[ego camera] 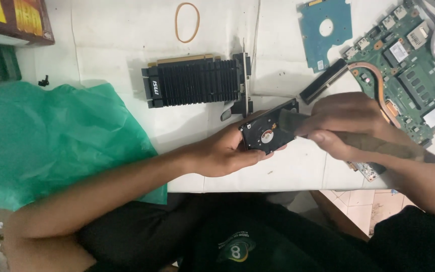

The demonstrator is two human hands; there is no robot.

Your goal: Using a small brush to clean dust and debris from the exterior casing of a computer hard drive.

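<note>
Hard drive, small, black, rectangular, with a round metal hub on its face [268,132], is held above the white counter [288,174], just in front of the black finned graphics card [196,81]. Left hand [225,153] grips the drive from below, fingers [258,155] curled closed around its near edge. Right hand [341,126] is closed around a dark flat brush-like tool [373,143], whose blurred tip rests on the drive's top face. Right of the graphics card lie a blue circuit board [325,30], a narrow black strip [323,80] and a large green laptop motherboard with a copper heat pipe [409,65]. Beyond the card lies a tan rubber band [187,22]. Left of the card, a green plastic bag [51,141] covers the counter edge.
</note>
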